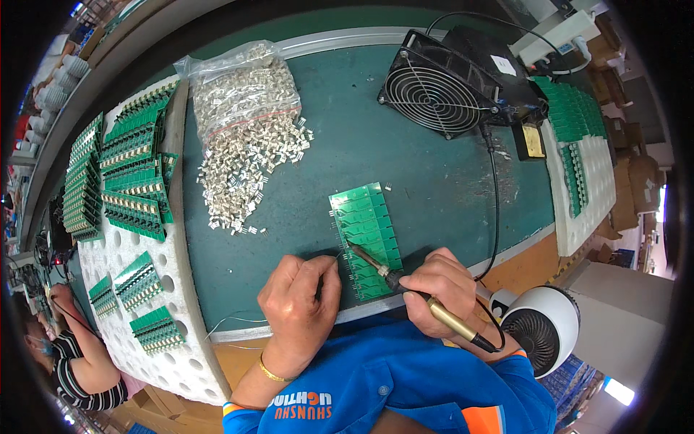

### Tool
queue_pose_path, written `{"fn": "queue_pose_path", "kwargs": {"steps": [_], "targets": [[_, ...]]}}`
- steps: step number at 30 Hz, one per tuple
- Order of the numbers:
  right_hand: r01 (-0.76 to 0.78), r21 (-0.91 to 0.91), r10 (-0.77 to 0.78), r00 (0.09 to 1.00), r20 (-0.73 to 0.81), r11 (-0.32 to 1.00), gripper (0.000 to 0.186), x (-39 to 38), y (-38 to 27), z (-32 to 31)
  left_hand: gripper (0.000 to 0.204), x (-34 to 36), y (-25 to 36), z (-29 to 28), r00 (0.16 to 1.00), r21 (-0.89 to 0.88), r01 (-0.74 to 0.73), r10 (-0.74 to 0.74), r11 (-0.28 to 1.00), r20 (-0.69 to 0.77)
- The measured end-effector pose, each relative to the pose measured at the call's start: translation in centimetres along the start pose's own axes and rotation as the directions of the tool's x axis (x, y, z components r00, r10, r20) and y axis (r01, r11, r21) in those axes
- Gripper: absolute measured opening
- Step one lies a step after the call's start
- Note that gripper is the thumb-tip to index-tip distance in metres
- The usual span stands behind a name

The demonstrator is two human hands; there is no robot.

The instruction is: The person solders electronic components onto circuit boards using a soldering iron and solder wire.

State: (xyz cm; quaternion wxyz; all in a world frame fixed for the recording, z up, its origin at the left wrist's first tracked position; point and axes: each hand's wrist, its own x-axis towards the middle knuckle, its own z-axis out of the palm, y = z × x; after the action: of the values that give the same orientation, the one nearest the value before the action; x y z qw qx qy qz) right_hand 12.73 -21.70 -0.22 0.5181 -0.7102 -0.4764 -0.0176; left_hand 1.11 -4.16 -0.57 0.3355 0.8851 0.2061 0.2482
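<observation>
A green circuit board panel (372, 224) lies on the bench mat in front of me, with small pins along its left edge. My right hand (441, 289) grips a soldering iron (452, 322) like a pen. The iron's tip touches or hovers just over the board's left part; I cannot tell which. My left hand (300, 296) is closed in a pinch beside the board's left edge. Thin solder wire (235, 318) trails from below this hand, and a short end points from its fingertips toward the iron's tip.
Loose white connectors (242, 177) spill from a clear plastic bag (246, 79). White foam boards with populated circuit boards (134, 159) stand at left. A black fan (437, 87), a yellow sponge (533, 141) and more green boards (571, 108) are right. Another person (87, 347) sits far left.
</observation>
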Motion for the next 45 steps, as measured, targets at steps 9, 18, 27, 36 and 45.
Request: {"fn": "queue_pose_path", "kwargs": {"steps": [9,18,27,36,45], "targets": [[-0.015,0.008,0.015,1.000,0.008,1.000,0.021,-0.3,-0.1,-0.2,0.014,-0.1,-0.1,0.0,1.000,-0.004,-0.015,0.015,1.000,0.013],[0.098,-0.083,-0.092,0.993,0.078,0.992,0.038,-1.5,-0.5,0.0,0.015,-0.2,0.0,0.0,1.000,-0.005,-0.016,0.016,1.000,0.011],[0.085,-0.107,-0.075,0.993,0.093,0.991,0.039,-2.1,-1.0,0.2,0.014,-0.3,-0.3,0.0,1.000,-0.010,-0.003,0.004,1.000,0.022],[0.090,-0.145,-0.073,0.990,0.119,0.985,0.043,-2.2,-1.4,0.2,0.013,-0.3,-0.4,0.1,0.999,-0.015,-0.006,0.007,1.000,0.031],[0.102,-0.170,-0.079,0.987,0.138,0.980,0.044,-2.1,-1.8,0.2,0.014,-0.4,-0.5,0.2,1.000,-0.033,-0.010,0.010,0.999,0.022]]}}
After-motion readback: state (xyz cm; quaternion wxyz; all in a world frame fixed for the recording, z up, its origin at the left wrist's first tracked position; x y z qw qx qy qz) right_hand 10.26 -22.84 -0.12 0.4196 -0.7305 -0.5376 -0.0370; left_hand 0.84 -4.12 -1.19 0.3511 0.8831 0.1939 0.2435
